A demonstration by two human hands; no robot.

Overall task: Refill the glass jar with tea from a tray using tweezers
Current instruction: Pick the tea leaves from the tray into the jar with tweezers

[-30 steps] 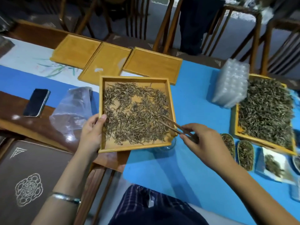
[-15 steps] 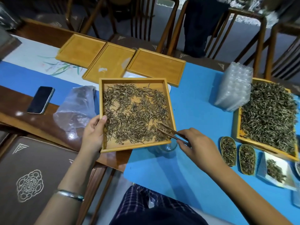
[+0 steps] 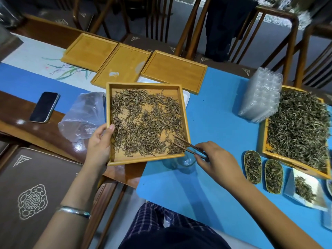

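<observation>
While the wooden tray (image 3: pixel 146 159) is gripped at its left rim by the left hand (image 3: pixel 99 143), thumb over the edge, the tweezers (image 3: pixel 188 147) are pinched in the right hand (image 3: pixel 216 159), their tips set among the tea (image 3: pixel 143 123) at the tray's near right corner. Just below that corner, the glass jar (image 3: pixel 186 161) is seen on the blue bench (image 3: pixel 215 114), partly hidden by the tray.

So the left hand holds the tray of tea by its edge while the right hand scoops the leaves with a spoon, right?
Not quite: the right hand works with tweezers, not a spoon, as the head view shows. The left hand does hold the tray of tea by its edge.
</observation>
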